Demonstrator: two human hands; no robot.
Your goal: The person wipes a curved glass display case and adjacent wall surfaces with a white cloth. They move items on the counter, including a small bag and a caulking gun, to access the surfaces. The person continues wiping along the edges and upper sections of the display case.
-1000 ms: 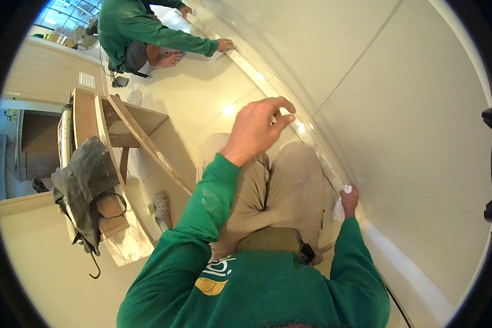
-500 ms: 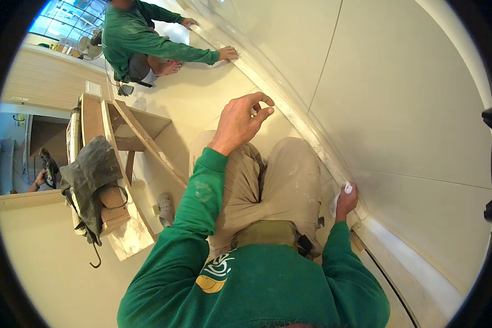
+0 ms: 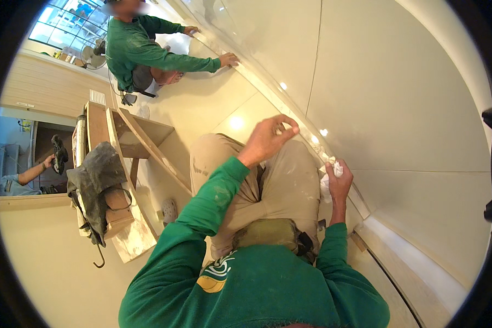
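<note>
My left hand (image 3: 268, 140) is raised above my knees, close to the wall, its thumb and forefinger pinched together. Whatever is between those fingertips is too small to make out. My right hand (image 3: 340, 183) grips a crumpled white cloth or tissue (image 3: 338, 169) beside my right knee. Both the hand and the wad are at a long pale strip (image 3: 265, 90) along the foot of the wall. Large grey panels (image 3: 388, 115) rise beyond the strip.
Ahead on the left, a crouching co-worker (image 3: 142, 52) has both hands on the strip. A wooden stand (image 3: 142, 134) to my left carries a dark cloth bag (image 3: 95, 180). One clog (image 3: 169, 210) lies nearby. Through an opening, another person's hand (image 3: 49, 160) holds a dark object.
My left hand has moved right, toward the wall, still pinched. My right hand has slid forward along the strip with the white wad. The arm in the opening shows more.
</note>
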